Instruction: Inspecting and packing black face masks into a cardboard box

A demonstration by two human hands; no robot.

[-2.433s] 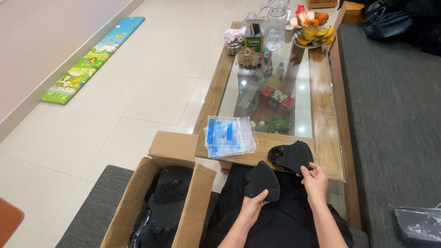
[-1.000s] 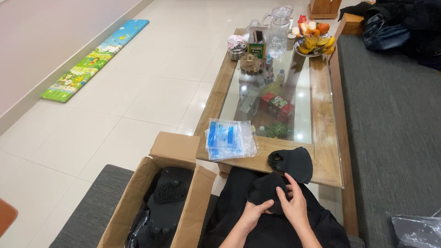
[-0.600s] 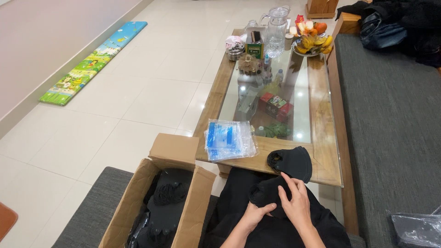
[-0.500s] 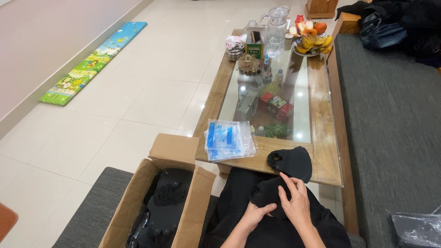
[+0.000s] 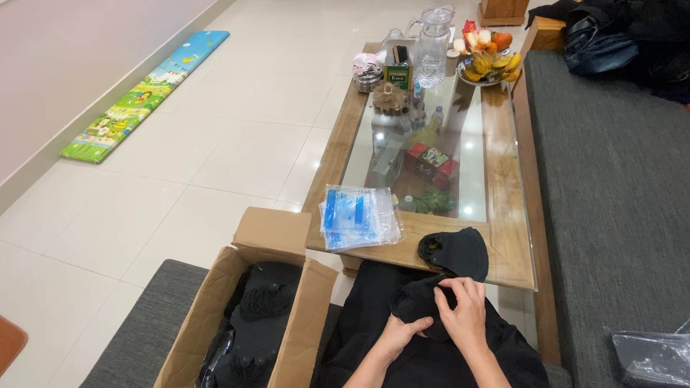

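Across the room, pale tiled floor [image 5: 215, 144] takes most of the view, with a dark grey fabric sofa [image 5: 611, 201] along the right. Between them, a long wooden counter with a glass top [image 5: 503, 237], cluttered: clear plastic jug [image 5: 434, 36] and bowl of bananas and oranges [image 5: 491, 63] at the far end, red carton [image 5: 430, 163] seen under the glass. Colourful play mat [image 5: 144, 97] lies against the far wall. Open brown cardboard box [image 5: 248, 309] sits left of the person's knees, packed with black fabric pieces [image 5: 262, 305]. Stack of clear zip bags with blue print [image 5: 357, 218] lies on the counter's near edge. Just right of it, on the counter, a black cloth face mask [image 5: 455, 253] is set down, apart from both hands.

Down on the lap: a second black mask piece [image 5: 417, 300], held by both hands. Left hand [image 5: 402, 336] grips it from below, fingers closed narrow on the fabric. Right hand [image 5: 465, 316] lies over the top, fingers curled and pinching the upper edge. Black on black clothing, so exact fold shape is hard to tell.

Judgement: step looks like folding or flattening the mask on the lap, mid-fold. Next move likely calls for pressing it flat and keeping the pinch steady so the soft fabric does not spring open; bags are near, reachable by the left hand.
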